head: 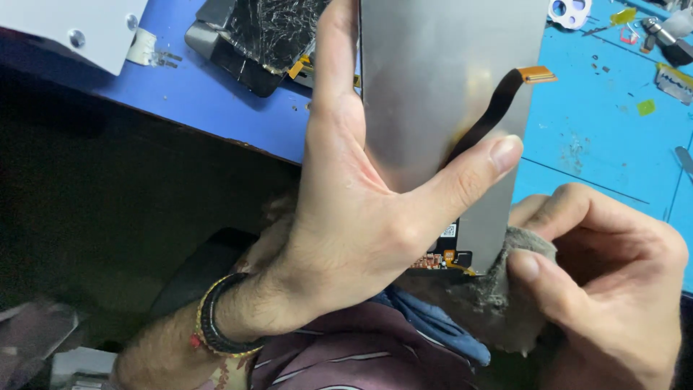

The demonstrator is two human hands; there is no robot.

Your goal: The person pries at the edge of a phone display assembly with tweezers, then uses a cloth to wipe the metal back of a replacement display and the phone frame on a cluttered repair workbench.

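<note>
Left hand: the left hand (pixel 354 217) is closest to the lens, wrapped around the panel (pixel 440 87), thumb pressed on its grey back, fingers running up the far edge. Beaded band and dark bracelet on the wrist.
Panel: flat grey phone screen unit, held upright-ish in the air over the near edge of the bench (pixel 599 137), back side facing the camera. Top runs out of frame.
Flex: a dark ribbon flex (pixel 498 101) curves across the panel's back, orange tip sticking out past its right edge. Small board bits and orange connectors at the bottom end.
Right hand: the right hand (pixel 606 289) is pinching a grey cloth (pixel 505 289), thumb and fingers closed on it, cloth touching the panel's bottom corner.
Bench: blue top. A cracked phone (pixel 267 36) lies toward the far edge, left of the panel.
Far right corner: a white camera-cutout piece (pixel 569 12), little yellow scraps and small tools, too small to tell apart.
Far left corner: a white box (pixel 72 29) with a round stud.
</note>
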